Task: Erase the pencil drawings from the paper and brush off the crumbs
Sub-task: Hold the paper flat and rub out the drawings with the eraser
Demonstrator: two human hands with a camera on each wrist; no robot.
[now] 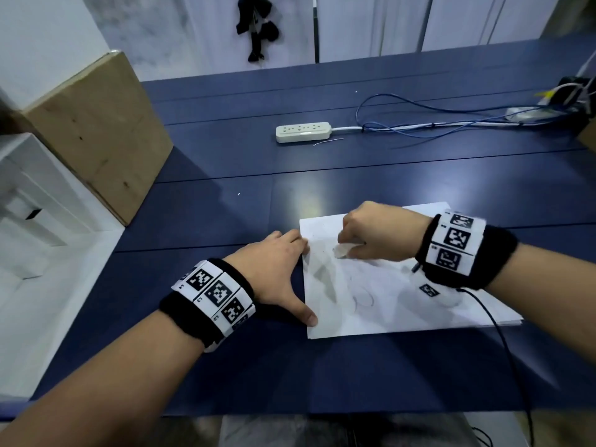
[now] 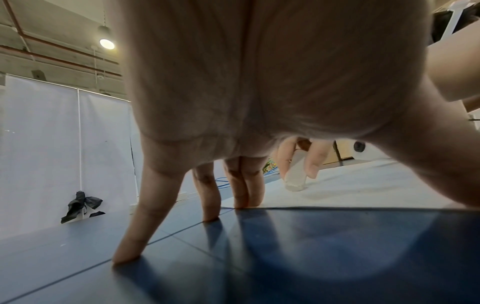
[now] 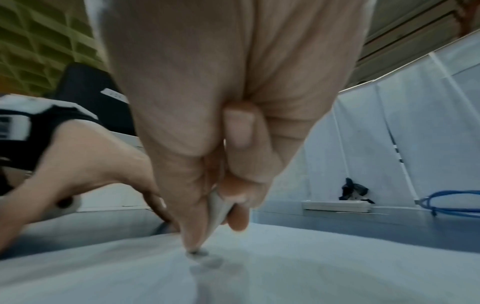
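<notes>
The paper (image 1: 400, 304) lies flat on the blue counter (image 1: 225, 366), nearer the person than the white power strip (image 1: 303, 132). The right hand (image 1: 380, 233) pinches a pale eraser (image 1: 340, 252) between thumb and curled fingers (image 3: 235, 214), its tip touching the paper's far left part. The left hand (image 1: 277, 269) rests with fingers (image 2: 207, 193) spread, fingertips and thumb on the paper's left edge.
</notes>
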